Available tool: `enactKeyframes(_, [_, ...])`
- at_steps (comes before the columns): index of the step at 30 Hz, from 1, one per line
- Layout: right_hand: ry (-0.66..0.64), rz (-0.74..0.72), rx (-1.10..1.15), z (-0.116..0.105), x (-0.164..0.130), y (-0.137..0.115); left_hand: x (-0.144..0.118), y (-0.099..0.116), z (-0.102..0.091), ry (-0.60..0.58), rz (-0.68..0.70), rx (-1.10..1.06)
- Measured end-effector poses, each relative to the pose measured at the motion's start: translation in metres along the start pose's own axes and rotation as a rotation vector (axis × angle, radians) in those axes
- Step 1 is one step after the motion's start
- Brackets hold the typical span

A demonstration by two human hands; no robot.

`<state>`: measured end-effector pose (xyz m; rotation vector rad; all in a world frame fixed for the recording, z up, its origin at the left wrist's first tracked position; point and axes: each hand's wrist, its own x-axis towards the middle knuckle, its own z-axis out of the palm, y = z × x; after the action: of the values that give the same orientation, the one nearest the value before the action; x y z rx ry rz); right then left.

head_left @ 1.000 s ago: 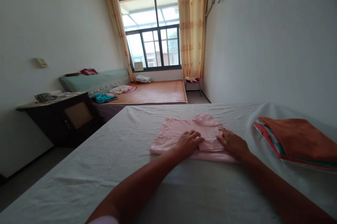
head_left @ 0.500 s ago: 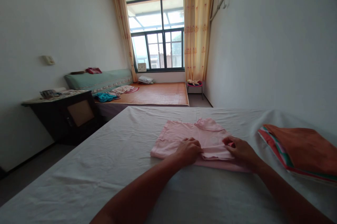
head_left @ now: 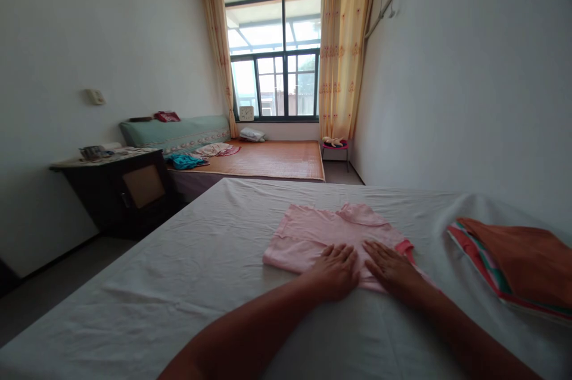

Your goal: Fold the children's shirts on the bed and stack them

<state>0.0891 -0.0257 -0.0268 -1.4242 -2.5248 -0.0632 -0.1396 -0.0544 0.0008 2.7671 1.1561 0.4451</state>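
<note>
A pink garment (head_left: pixel 308 231), partly folded, lies on the white-sheeted surface (head_left: pixel 187 273) in front of me. Both palms rest flat on its near part. My left hand (head_left: pixel 336 270) has its fingers stretched forward over the cloth. Close beside it, my right hand (head_left: pixel 393 270) also lies flat with fingers extended. A darker pink trim (head_left: pixel 404 248) shows just past the right hand's fingers. The cloth beneath my palms is hidden.
A folded stack of orange, red and green cloth (head_left: pixel 518 255) lies to the right. Beyond the sheet stands a bed with a woven mat (head_left: pixel 272 159), holding a teal cloth (head_left: pixel 185 161). A dark cabinet (head_left: pixel 105 189) stands at left; a small stool (head_left: pixel 335 146) is below the curtain.
Both hands have gone from pinching the garment's near edge to lying flat on it. The right hand has moved inward toward the left. The view has shifted slightly.
</note>
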Motion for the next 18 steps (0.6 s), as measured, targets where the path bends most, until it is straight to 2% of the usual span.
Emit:
enactKeyframes(7, [0.004,0.279,-0.048,0.010,-0.003,0.028,-0.001,-0.002,-0.001,-0.046,-0.011,-0.058])
enactKeyframes(12, [0.025,0.339,-0.051,0.006,-0.003,0.030,-0.006,-0.005,-0.002,-0.086,-0.036,-0.091])
enactKeyframes(16, [-0.045,0.367,-0.091,0.005,0.000,0.028,-0.009,-0.015,-0.012,-0.179,-0.026,-0.138])
enactKeyframes(18, [-0.075,0.350,-0.099,0.005,-0.001,0.029,-0.008,-0.023,-0.019,-0.181,-0.013,-0.167])
